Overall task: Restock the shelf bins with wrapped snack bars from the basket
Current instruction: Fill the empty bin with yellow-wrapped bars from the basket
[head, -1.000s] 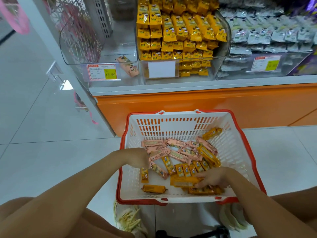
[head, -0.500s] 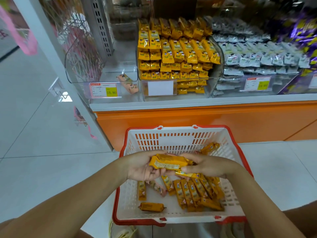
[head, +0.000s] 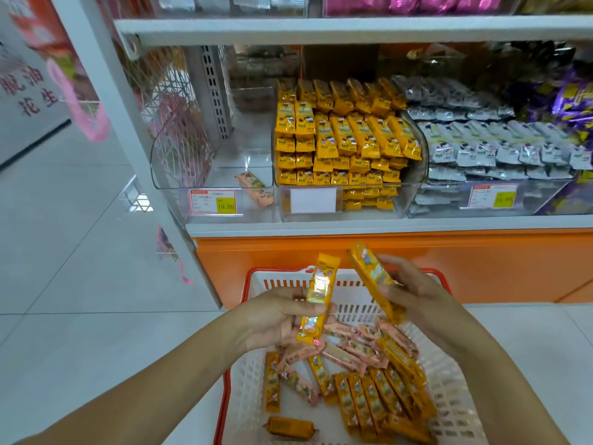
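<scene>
While the far-left clear bin (head: 179,175) is sitting almost bare, with only a pink bar (head: 256,187) showing in it, the left hand (head: 276,319) is curling fingers and thumb round an upright yellow bar (head: 321,297), probably lifting it clear for the trip to the shelf. Just right of it, a second yellow bar (head: 372,277) is tilting its far end leftward, the right hand (head: 417,300) pinching its near half. Both bars are hovering over the red-rimmed basket (head: 247,396), where the remaining bars (head: 369,403) are lying beneath the hands.
</scene>
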`<move>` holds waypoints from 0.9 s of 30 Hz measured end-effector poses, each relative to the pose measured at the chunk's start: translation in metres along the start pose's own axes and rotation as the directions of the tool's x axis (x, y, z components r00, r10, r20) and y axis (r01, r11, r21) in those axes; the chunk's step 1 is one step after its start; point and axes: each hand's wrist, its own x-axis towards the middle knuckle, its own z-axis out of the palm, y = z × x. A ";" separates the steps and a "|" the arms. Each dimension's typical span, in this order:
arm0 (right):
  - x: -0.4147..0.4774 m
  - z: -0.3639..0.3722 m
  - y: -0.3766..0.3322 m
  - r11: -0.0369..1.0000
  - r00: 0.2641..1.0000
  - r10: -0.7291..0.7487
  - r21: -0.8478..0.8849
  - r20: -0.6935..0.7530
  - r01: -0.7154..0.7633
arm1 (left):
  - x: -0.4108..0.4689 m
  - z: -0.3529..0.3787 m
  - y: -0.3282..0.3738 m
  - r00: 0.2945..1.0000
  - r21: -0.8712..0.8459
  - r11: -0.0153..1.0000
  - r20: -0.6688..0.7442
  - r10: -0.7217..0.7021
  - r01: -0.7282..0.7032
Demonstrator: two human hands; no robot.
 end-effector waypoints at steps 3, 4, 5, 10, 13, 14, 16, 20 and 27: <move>0.001 0.023 -0.004 0.973 0.986 -0.132 0.175 -0.104 0.149 | -0.001 0.011 0.010 0.991 0.015 0.994 -0.083 0.107 -0.107; 0.002 0.032 -0.006 0.966 0.978 -0.165 0.178 -0.125 0.186 | 0.002 0.013 0.012 0.986 0.001 0.990 -0.096 0.138 -0.138; 0.005 0.039 -0.006 0.961 0.970 -0.190 0.174 -0.153 0.216 | 0.003 0.015 0.015 0.983 0.003 0.987 -0.095 0.158 -0.158; 0.010 0.052 -0.014 0.913 0.917 -0.256 0.235 -0.307 0.333 | 0.001 0.032 0.037 0.977 0.050 0.977 -0.052 0.209 -0.206; 0.005 0.041 -0.024 0.902 0.891 -0.262 0.233 -0.370 0.362 | -0.004 0.027 0.055 0.972 0.411 0.898 -0.100 0.214 -0.155; 0.002 0.035 -0.026 0.906 0.888 -0.263 0.220 -0.378 0.362 | -0.006 0.025 0.062 0.970 0.524 0.842 -0.114 0.216 -0.126; -0.003 0.024 -0.030 0.919 0.890 -0.278 0.170 -0.361 0.356 | -0.010 0.021 0.072 0.966 0.665 0.741 -0.124 0.226 -0.088; -0.010 0.017 -0.034 0.938 0.901 -0.271 0.116 -0.338 0.326 | -0.015 0.024 0.082 0.971 0.757 0.646 -0.065 0.229 -0.102; -0.010 0.030 -0.034 0.948 0.925 -0.265 0.101 -0.273 0.301 | -0.016 0.031 0.081 0.984 0.665 0.734 0.012 0.176 -0.139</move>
